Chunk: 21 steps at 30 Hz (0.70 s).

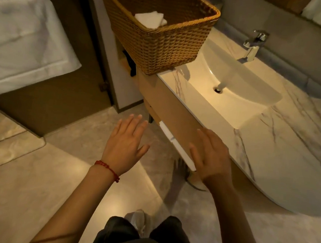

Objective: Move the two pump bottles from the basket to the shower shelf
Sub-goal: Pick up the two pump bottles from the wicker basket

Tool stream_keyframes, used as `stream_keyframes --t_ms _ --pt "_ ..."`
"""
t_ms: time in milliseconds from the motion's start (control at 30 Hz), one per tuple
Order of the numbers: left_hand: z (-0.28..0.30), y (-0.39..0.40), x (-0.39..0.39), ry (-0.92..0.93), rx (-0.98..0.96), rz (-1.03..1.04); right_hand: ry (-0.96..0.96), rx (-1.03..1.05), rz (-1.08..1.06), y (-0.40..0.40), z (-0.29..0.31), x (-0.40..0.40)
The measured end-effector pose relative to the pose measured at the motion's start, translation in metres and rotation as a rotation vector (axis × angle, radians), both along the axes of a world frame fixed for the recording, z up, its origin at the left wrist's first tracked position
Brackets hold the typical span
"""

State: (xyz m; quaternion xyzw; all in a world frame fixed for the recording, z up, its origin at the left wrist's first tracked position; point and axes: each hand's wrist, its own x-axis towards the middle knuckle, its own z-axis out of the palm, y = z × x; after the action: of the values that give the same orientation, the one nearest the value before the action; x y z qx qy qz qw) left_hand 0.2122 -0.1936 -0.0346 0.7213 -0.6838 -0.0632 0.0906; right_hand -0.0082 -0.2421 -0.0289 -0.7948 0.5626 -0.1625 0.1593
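A brown wicker basket point(168, 46) stands on the left end of the marble vanity counter point(286, 147), at the top middle of the view. Inside it I see only a folded white cloth point(151, 19); no pump bottle shows, and part of the basket's inside is hidden by its wall. My left hand point(126, 145), with a red string on the wrist, is held flat and empty over the floor, well below the basket. My right hand point(212, 156) is spread flat and empty in front of the vanity's front edge. No shower shelf is in view.
A white basin point(232, 99) with a chrome tap point(254, 44) is sunk in the counter right of the basket. A white towel point(25, 43) hangs on a dark door at the left. A white handle bar point(175, 144) runs along the vanity drawer. Tiled floor lies below.
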Motion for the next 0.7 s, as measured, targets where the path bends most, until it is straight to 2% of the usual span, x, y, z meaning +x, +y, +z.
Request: stream_keyframes --t_ms 467,700 --pt "0.029 -0.144 0.051 0.101 -0.082 0.225 -0.040 -0.050 0.087 -0.194 0.027 0.062" --pt "0.058 -0.204 0.087 0.106 -0.142 0.304 -0.130 -0.168 0.134 -0.273 0.054 0.095"
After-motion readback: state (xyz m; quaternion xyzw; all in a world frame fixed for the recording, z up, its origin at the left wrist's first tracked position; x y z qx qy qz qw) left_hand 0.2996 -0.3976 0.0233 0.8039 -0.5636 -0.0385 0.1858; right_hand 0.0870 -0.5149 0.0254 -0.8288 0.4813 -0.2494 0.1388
